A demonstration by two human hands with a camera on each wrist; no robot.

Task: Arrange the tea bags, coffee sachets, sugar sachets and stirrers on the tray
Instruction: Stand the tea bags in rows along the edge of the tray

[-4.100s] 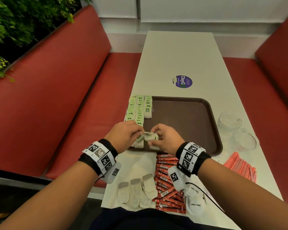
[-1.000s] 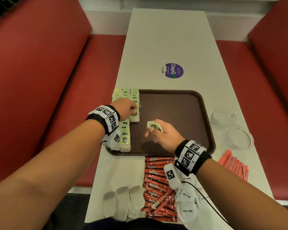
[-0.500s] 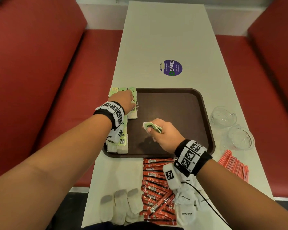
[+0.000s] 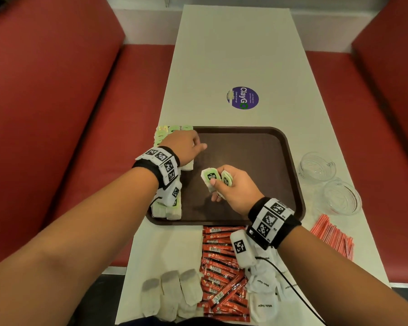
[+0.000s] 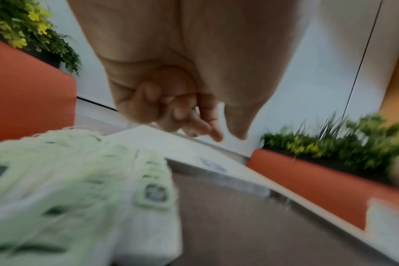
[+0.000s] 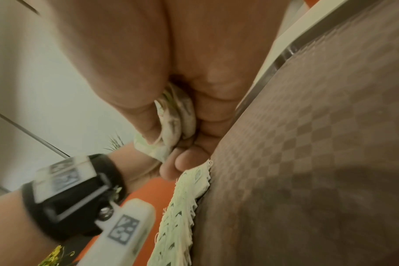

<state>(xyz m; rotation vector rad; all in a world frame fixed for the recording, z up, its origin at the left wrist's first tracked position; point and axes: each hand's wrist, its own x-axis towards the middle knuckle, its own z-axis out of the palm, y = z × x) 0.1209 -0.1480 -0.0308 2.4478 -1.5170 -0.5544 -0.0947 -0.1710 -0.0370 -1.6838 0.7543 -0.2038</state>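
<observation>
Right hand: my right hand [image 4: 233, 187] is curled around a small bunch of green-tagged tea bags [image 4: 212, 178], thumb pinning the front one so it fans out ready to peel off
Why held so: I judge it keeps the strings from tangling and lets me feed one bag at a time
Left hand: my left hand [image 4: 184, 147] hovers over the far end of the tea bag rows [image 4: 167, 208], fingers [image 5: 198, 124] loosely bent and holding nothing, index reaching toward the bare tray floor
Where the bags lie: the bunch sits over the middle of the tray [image 4: 290, 149], just right of the rows and near my left fingers but not touching them
Rows: the laid bags overlap like shingles along the tray's left edge, tags up, which I reckon saves room for the other kinds
Still waiting: plain tea bags [image 4: 172, 292] sit at the worktop [image 4: 222, 55] near edge, beside the red coffee sachets [image 4: 219, 267], with white sugar sachets [image 4: 264, 295] under my right wrist
Stirrers: the red stirrers [image 4: 332, 236] lie right of the tray, near two glass bowls [image 4: 342, 196]
Progress: early going, I'd say; only tea bags are on the tray so far
Next: likely pass the front bag across to my left fingers and extend the row
</observation>
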